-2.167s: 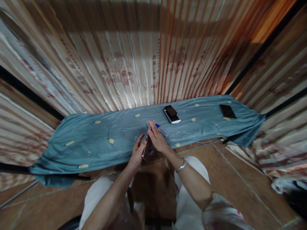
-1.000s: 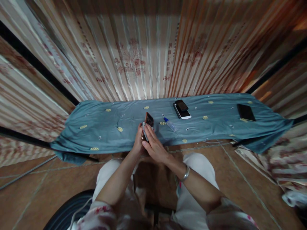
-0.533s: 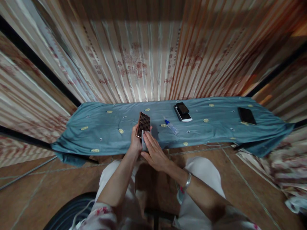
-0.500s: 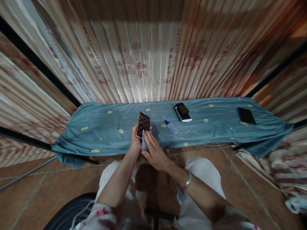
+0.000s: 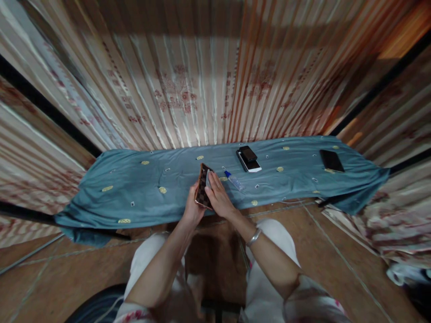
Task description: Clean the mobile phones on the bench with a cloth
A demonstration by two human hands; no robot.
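The grey cloth (image 5: 208, 179), pinned by the right hand (image 5: 220, 197) onto the checkered-back smartphone (image 5: 201, 195), is shifted farther up, so the near end is bared; between the hands, the smartphone is gripped by the left hand (image 5: 193, 208).

Curtained-off indoor nook, probably in a home: pleated, red-printed curtains (image 5: 178, 98) hang behind and at both sides, with black poles (image 5: 50, 107) left and right; a long, narrow table (image 5: 296, 177) is draped in teal pineapple-print cloth (image 5: 138, 193) above a brown tiled floor (image 5: 316, 255).
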